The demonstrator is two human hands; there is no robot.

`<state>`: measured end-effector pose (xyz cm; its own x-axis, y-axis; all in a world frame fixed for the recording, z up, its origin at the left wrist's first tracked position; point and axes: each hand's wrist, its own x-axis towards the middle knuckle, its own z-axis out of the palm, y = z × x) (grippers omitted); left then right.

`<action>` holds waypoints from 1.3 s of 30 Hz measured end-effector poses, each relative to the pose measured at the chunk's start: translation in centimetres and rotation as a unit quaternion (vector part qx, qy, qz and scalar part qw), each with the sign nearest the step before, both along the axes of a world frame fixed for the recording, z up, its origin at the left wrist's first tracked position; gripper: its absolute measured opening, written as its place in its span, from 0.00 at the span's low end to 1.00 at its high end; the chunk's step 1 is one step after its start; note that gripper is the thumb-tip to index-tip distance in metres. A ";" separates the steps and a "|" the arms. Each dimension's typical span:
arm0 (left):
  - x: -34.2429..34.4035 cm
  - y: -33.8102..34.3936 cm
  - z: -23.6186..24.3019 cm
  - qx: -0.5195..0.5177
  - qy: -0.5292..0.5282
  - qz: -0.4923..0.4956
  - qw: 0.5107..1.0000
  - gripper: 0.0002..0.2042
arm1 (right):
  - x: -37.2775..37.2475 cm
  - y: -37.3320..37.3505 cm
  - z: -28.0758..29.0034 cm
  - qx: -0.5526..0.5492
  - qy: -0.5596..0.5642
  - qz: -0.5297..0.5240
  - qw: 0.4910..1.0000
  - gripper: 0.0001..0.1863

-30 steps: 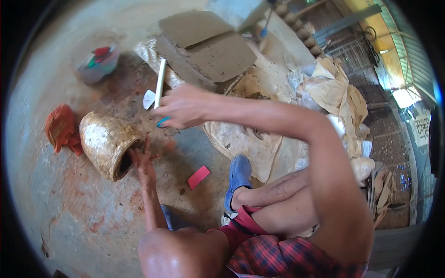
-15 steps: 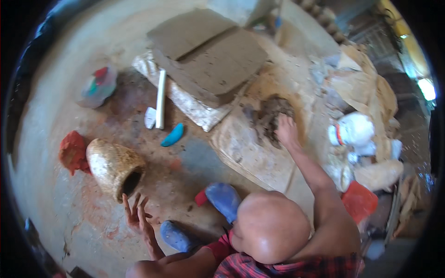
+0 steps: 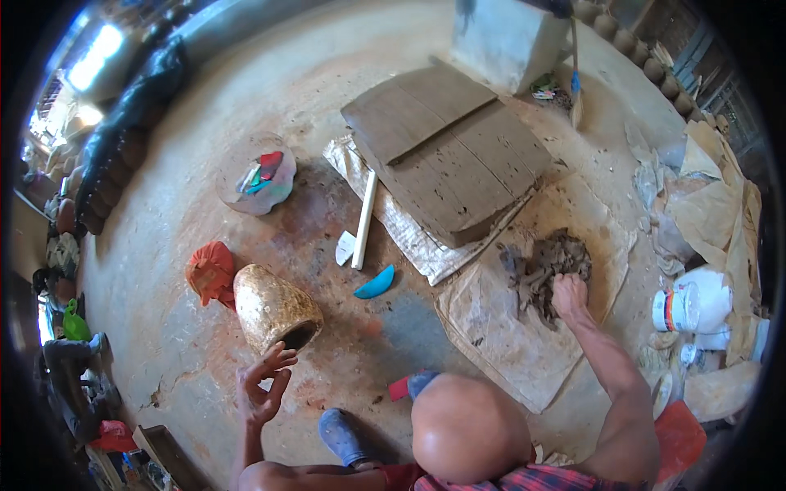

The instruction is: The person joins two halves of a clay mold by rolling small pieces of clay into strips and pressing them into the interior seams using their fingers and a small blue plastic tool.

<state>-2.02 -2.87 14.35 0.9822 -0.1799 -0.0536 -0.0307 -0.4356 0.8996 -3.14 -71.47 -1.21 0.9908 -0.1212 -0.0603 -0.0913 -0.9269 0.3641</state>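
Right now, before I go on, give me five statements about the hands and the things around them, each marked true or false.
1. The right hand is at the dark clay scraps. True.
2. The left hand holds the turquoise crescent. False: the turquoise crescent lies on the floor.
3. The white bar lies beside the flat white piece. True.
4. The orange-red bundle is inside the mottled vessel. False: the orange-red bundle is outside, beside the mottled vessel.
5. The clear bowl holds a red piece. True.
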 end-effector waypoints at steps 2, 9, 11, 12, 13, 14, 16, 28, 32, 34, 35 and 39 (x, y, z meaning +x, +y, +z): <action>2.0 -1.7 3.7 0.085 -0.007 -0.099 0.991 0.24 | 0.3 0.4 3.6 0.107 0.117 -0.206 0.966 0.12; 6.4 -7.0 9.3 0.141 0.081 -0.270 0.949 0.23 | -1.2 5.0 9.7 0.335 -0.150 -0.214 0.905 0.23; 8.8 -11.4 7.2 0.113 0.031 -0.348 0.930 0.24 | -2.2 1.7 6.5 0.215 -0.335 -0.174 0.901 0.25; 9.5 -13.0 5.7 0.102 0.014 -0.378 0.920 0.24 | -1.9 2.8 7.6 0.269 -0.295 -0.215 0.891 0.26; 9.7 -15.2 5.1 0.096 0.061 -0.378 0.919 0.25 | -1.6 3.6 8.8 0.317 -0.252 -0.252 0.879 0.28; 9.6 -17.3 3.6 0.054 0.035 -0.375 0.925 0.25 | -1.8 2.2 7.3 0.300 -0.235 -0.269 0.885 0.28; 9.2 -21.4 1.5 -0.013 -0.014 -0.372 0.928 0.26 | -2.8 -0.9 2.4 0.261 -0.190 -0.290 0.901 0.27; 3.0 -26.5 -9.1 -0.198 0.165 -0.289 0.922 0.28 | -1.2 -5.3 0.0 0.281 0.055 -0.231 0.930 0.26; 4.6 -28.6 -10.2 -0.319 0.195 -0.153 0.915 0.34 | -1.7 3.5 6.8 0.480 -0.024 -0.169 0.861 0.31; 5.7 -32.2 -10.0 -0.373 0.073 -0.023 0.925 0.36 | -1.8 8.7 1.8 0.543 -0.166 -0.150 0.809 0.41; 5.9 -33.5 -9.9 -0.396 0.012 0.044 0.917 0.37 | -1.9 11.2 -0.9 0.569 -0.231 -0.131 0.778 0.46; 8.2 -30.2 -9.2 -0.471 0.235 0.084 0.846 0.36 | 3.0 28.5 10.6 0.516 -0.144 0.198 0.821 0.50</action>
<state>6.21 -33.09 5.20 0.9080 -0.2206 -0.3562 0.4185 0.5187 0.7455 -0.13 -43.01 9.42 0.9314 0.1812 0.3157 0.3467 -0.7060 -0.6176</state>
